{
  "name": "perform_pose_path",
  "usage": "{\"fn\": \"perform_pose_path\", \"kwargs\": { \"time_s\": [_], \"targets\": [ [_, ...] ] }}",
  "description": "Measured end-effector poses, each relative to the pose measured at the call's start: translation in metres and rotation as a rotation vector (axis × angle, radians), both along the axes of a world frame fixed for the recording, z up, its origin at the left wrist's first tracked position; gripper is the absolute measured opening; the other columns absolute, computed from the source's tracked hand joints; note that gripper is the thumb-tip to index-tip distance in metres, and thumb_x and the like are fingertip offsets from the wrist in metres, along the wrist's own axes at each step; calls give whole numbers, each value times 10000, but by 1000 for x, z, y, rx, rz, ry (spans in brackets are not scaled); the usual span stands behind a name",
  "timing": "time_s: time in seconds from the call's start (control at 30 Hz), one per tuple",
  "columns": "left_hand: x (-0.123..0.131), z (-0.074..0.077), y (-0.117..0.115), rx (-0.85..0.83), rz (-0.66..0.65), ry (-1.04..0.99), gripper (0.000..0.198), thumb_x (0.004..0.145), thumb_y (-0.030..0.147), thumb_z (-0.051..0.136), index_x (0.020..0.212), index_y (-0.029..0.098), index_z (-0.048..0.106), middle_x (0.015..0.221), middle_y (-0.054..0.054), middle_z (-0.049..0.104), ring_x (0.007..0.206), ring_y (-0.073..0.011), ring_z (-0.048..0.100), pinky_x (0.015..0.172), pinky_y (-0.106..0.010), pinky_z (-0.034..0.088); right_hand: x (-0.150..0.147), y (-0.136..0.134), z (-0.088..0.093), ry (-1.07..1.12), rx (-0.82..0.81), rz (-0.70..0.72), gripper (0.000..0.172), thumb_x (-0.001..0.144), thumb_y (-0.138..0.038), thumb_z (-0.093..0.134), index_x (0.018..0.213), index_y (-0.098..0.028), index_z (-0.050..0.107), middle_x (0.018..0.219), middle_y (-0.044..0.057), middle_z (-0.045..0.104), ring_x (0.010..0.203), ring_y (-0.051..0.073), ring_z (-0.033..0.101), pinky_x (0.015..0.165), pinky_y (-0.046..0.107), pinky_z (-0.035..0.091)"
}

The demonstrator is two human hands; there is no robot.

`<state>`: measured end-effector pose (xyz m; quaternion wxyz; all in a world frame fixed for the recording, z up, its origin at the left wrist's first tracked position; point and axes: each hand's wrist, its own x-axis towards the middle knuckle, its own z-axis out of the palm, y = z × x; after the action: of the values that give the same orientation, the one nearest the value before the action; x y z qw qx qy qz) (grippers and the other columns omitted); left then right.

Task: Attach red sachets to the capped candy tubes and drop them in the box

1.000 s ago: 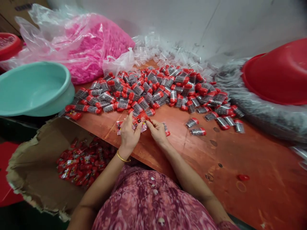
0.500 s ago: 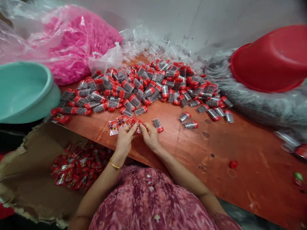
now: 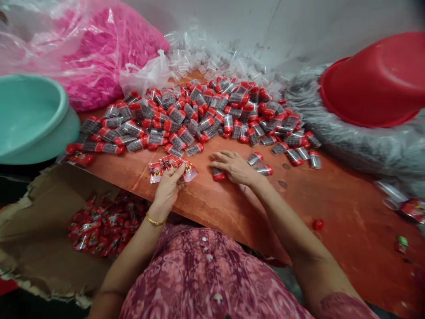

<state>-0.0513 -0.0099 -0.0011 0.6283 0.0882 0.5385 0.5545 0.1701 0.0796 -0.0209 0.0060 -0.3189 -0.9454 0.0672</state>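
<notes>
My left hand [image 3: 168, 188] pinches a fan of flat red printed plastic sleeves [image 3: 156, 170] between thumb and fingers, just above the table's near edge. My right hand [image 3: 234, 167] is open, its fingers stretched over a single clear tube with a red cap and dark contents [image 3: 218, 175]. Part of that tube is covered by the fingers, and how firmly they touch it cannot be seen. Two more tubes [image 3: 255, 158] lie close beyond the right hand. A large heap of similar red-capped tubes [image 3: 199, 110] spreads behind both hands.
Left stands a teal basin [image 3: 33, 119], with a bag of pink pieces [image 3: 99, 53] behind. Below the table edge, a torn carton [image 3: 40, 221] holds red packets [image 3: 102, 226]. A red tub [image 3: 375, 79] rests on a plastic bag [image 3: 348, 141] at right. A red cap [image 3: 318, 224] lies on the table [image 3: 282, 212].
My right hand has left the sleeves and moved right, over the lone tube. My left hand keeps hold of the sleeves, with one sleeve's clear end now showing at the right.
</notes>
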Motion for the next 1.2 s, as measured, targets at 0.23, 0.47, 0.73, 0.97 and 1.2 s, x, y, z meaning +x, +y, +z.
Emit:
{"fn": "perform_pose_path", "kwargs": {
  "time_s": [0.23, 0.47, 0.73, 0.97, 1.2],
  "targets": [
    [0, -1, -3, -37, 28, -3, 287, 548, 319, 808, 624, 150, 589, 534, 52, 595, 456, -67, 552, 445, -174, 470, 5, -34, 5, -20, 64, 15, 357, 875, -193, 430, 1205, -210, 568, 1259, 84, 569, 1060, 242, 489, 877, 390, 297],
    [7, -1, -3, -44, 13, -15, 280, 552, 318, 805, 634, 155, 594, 565, 45, 614, 476, -73, 564, 448, -182, 476, 6, -55, 1, -15, 39, -29, 201, 886, -270, 479, 986, -193, 636, 1032, 81, 656, 929, 228, 522, 881, 403, 294],
    [13, 0, -3, -39, 36, 13, 337, 500, 336, 828, 581, 149, 560, 522, 61, 573, 438, -55, 524, 439, -173, 447, -4, -89, -11, 31, 48, -70, 438, 890, -386, 459, 1256, -153, 511, 1316, 149, 518, 1137, 283, 483, 975, 487, 288],
    [12, -1, -4, -55, 12, 6, 325, 509, 349, 823, 597, 151, 580, 523, 48, 595, 439, -68, 532, 437, -184, 446, 7, -99, -19, 195, -31, -111, 378, 900, -374, 458, 1180, -140, 557, 1091, 141, 654, 942, 239, 591, 862, 426, 429],
    [21, -7, -9, 18, -9, 51, 336, 489, 384, 818, 590, 144, 606, 543, 39, 606, 467, -78, 540, 464, -202, 453, -9, -106, 19, 616, -215, -184, 479, 860, -424, 522, 1277, -190, 488, 1080, 99, 667, 947, 203, 636, 826, 326, 505]
  ]
}}
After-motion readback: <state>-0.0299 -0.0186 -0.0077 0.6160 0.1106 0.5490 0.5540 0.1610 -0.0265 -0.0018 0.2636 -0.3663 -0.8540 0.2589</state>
